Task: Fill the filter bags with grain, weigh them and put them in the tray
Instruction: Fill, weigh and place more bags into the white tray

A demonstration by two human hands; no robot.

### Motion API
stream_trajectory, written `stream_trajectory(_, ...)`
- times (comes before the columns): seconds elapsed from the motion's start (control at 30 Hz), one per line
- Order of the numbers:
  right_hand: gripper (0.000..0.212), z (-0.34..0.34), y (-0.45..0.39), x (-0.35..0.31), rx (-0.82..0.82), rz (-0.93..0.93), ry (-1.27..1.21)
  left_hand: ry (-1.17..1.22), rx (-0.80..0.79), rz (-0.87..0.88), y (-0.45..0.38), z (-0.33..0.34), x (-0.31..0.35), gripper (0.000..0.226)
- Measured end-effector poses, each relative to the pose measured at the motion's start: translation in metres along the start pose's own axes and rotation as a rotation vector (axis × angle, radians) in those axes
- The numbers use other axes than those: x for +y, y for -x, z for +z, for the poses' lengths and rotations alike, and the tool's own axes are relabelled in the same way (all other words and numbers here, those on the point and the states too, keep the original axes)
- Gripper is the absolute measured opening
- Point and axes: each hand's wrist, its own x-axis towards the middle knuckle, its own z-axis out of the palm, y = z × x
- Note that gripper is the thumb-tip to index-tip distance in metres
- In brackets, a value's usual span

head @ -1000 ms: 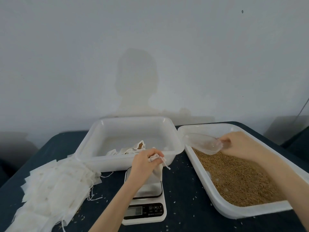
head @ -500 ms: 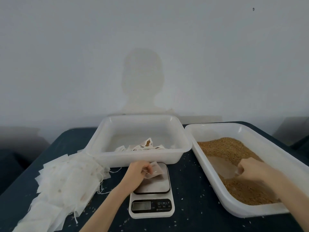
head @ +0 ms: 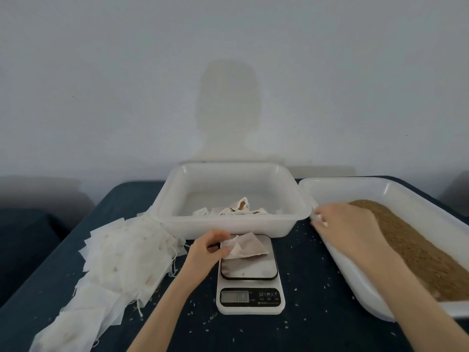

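Observation:
My left hand [head: 206, 250] pinches the open end of a white filter bag [head: 247, 247], which lies on the platform of the white kitchen scale [head: 250, 304]. Behind the scale, the white tray [head: 228, 228] holds several filled bags [head: 236, 209]. To the right, a larger white tray [head: 355, 283] holds brown grain [head: 418, 250]. Above that tray's near left rim is my right hand [head: 347, 224], fingers bent downward. A small pale thing shows at its fingertips, and I cannot make out a scoop.
A heap of empty filter bags [head: 121, 255] lies on the left of the dark blue table [head: 317, 313]. Loose grains are scattered around the scale. A pale wall stands close behind the trays.
My right hand came up out of the grain and moved left to the tray's rim. The clear scoop it held is no longer visible. The left hand still pinches the bag on the scale.

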Motion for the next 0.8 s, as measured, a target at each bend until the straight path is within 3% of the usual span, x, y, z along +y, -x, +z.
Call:
stream_trajectory(0.1,0.022,0.011,0.017,-0.068,0.044,-0.193,-0.203,0.073,0.016,0.000,0.004,0.004,-0.002,0.017)
stream_trajectory(0.23,0.031,0.056,0.022,-0.118,-0.068,-0.301,-0.457,0.164,-0.026,0.009,0.008,0.010,0.000,0.011)
stream_trajectory(0.33,0.038,0.078,0.018,-0.132,-0.055,-0.263,-0.518,0.238,-0.038,-0.028,0.009,0.009,0.005,0.018)
stream_trajectory(0.5,0.016,0.084,0.007,-0.132,0.065,-0.176,-0.422,0.023,-0.056,0.039,0.003,0.007,0.010,0.032)
stream_trajectory(0.6,0.013,0.086,0.008,-0.120,0.090,-0.164,-0.392,0.050,-0.016,0.041,0.003,0.001,0.008,0.033)
stream_trajectory(0.8,0.016,0.093,0.018,-0.102,0.104,-0.107,-0.648,0.050,0.239,0.001,0.012,-0.009,-0.008,0.024)
